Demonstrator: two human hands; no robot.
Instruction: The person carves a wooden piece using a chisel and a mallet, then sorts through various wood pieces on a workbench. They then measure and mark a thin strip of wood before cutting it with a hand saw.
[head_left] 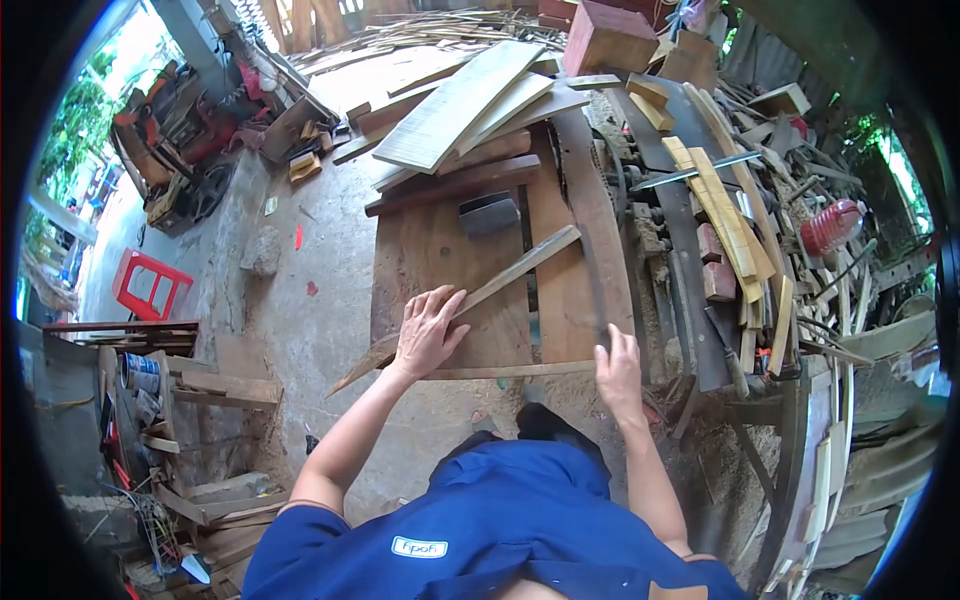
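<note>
My left hand (430, 335) lies over a long narrow wooden strip (520, 266), fingers on its far side and thumb on its near side. The strip runs slantwise across the wooden worktable (455, 255), its pointed lower end sticking out past the left edge. By the table's near right corner is my right hand (619, 378), thumb and forefinger apart, with nothing visible between them. A dark block-shaped tool (489, 214), perhaps a hand plane, rests beyond the strip. Behind it are reddish-brown wooden bars (455, 186) and pale boards (460, 108) stacked at a slant.
To the right, a machine bench (690, 300) carries yellowish wood pieces (720, 215), a metal bar (695, 172) and a red plastic bottle (832, 226). A red plastic stool (150, 287) lies on the left floor. Scrap wood (225, 388) is piled at lower left.
</note>
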